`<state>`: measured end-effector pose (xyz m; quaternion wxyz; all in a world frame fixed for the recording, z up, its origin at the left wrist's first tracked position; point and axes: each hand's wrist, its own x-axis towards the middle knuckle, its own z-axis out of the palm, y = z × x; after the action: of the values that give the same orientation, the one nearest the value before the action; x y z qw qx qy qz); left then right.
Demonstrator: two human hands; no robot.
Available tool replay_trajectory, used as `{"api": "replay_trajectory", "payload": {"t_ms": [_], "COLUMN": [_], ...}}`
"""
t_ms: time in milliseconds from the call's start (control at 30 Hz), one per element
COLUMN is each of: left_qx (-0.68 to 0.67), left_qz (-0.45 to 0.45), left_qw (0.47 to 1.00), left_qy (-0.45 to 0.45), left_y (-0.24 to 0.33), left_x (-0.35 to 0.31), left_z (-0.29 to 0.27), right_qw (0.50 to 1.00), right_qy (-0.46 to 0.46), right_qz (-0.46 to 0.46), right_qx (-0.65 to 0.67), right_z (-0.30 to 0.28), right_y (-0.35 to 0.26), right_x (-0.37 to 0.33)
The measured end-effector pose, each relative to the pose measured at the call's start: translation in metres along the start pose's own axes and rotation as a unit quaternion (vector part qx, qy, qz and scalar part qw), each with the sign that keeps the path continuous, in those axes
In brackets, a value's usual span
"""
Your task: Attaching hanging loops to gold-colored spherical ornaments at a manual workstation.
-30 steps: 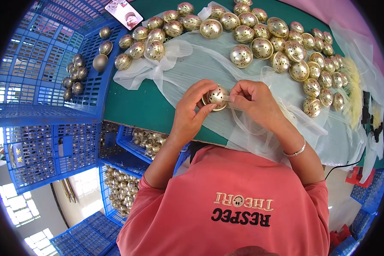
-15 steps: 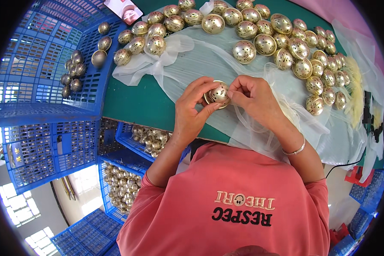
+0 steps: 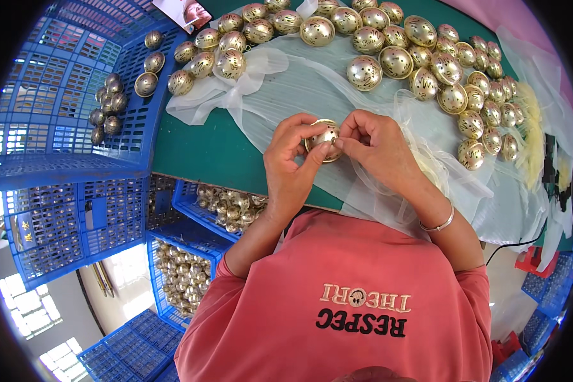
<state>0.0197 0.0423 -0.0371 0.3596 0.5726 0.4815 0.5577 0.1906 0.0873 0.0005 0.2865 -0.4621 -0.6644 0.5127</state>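
The right fingers (image 3: 349, 146), pinched together, have closed in beside the left thumb (image 3: 318, 155); whether they hold anything can't be told. The left fingers (image 3: 301, 132) curl round a gold ball (image 3: 325, 132) at the person's twelve o'clock, suggesting fine work there.

green table (image 3: 197, 146), bright windows (image 3: 28, 309), pale floor (image 3: 503, 302)

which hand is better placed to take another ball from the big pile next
Probably the right hand: it is nearer the big pile, while the left hand has its grip around the left side of the held ball.
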Motion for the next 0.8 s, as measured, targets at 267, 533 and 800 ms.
{"api": "replay_trajectory", "payload": {"t_ms": [267,533,800], "left_qx": [-0.002,-0.024,-0.02], "left_qz": [-0.023,-0.035,-0.018], "left_qw": [1.0,0.999,0.999], "left_qy": [0.012,0.032,0.026], "left_y": [0.005,0.005,0.001], "left_x": [0.001,-0.002,-0.01], "left_z": [0.002,-0.004,-0.005], "right_qw": [1.0,0.999,1.0], "right_qy": [-0.02,-0.027,-0.012], "right_qz": [0.005,0.004,-0.009], "right_qx": [0.006,0.036,-0.008], "right_z": [0.001,0.002,0.002], "right_y": [0.003,-0.003,-0.002], "right_x": [-0.001,-0.003,-0.004]}}
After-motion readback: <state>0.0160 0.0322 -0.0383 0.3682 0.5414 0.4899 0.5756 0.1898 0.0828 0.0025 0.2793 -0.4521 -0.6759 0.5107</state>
